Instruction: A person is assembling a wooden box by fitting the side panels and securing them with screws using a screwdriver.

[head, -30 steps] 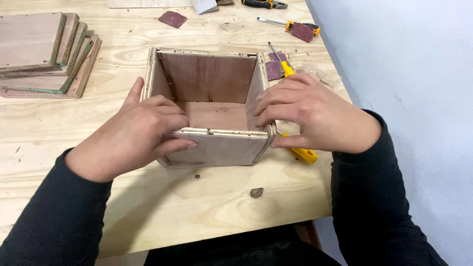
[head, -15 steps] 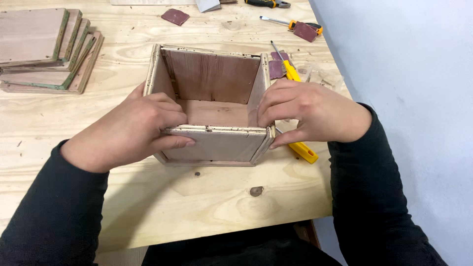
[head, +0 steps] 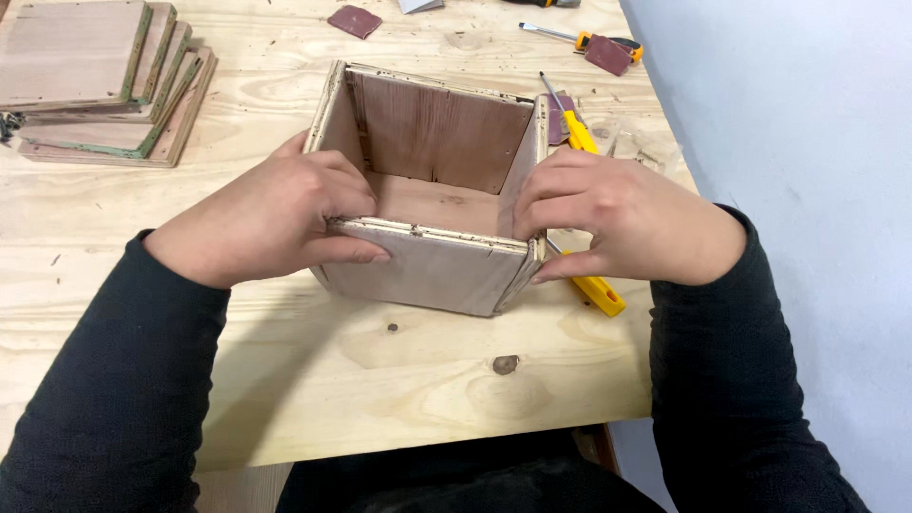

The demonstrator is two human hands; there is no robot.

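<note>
Item one, the surface [head: 285, 380]: pale knotted plywood carrying everything listed, running out beneath both hands and well beyond them. Item two, the wooden box [head: 427, 190]: open-topped, four upright plywood walls and a floor panel, standing directly between the hands and just ahead of them, mouth facing up; roughly square in plan, so no clear long axis, though it sits turned slightly, its near right corner closest to the viewer. Both hands are equally close, each on its own side. Item three, the left hand [head: 271, 218]: curled over the near left corner, fingers hooked inside over the top edge, thumb pressed along the outer face of the near wall, clasping that wall. Item four, the right hand [head: 617, 223]: curled likewise over the near right corner, fingers on the top edge of the right wall, thumb low against the outside, gripping the box. Item five, a stack of plywood panels [head: 95, 81]: well apart, beyond the left hand. Item six, a yellow-handled tool [head: 597, 290]: lying on the surface partly under the right hand, just beside the box. Item seven, small reddish sandpaper pieces [head: 353, 19]: far side, beyond the box. Kind of tool cannot be told.
</note>
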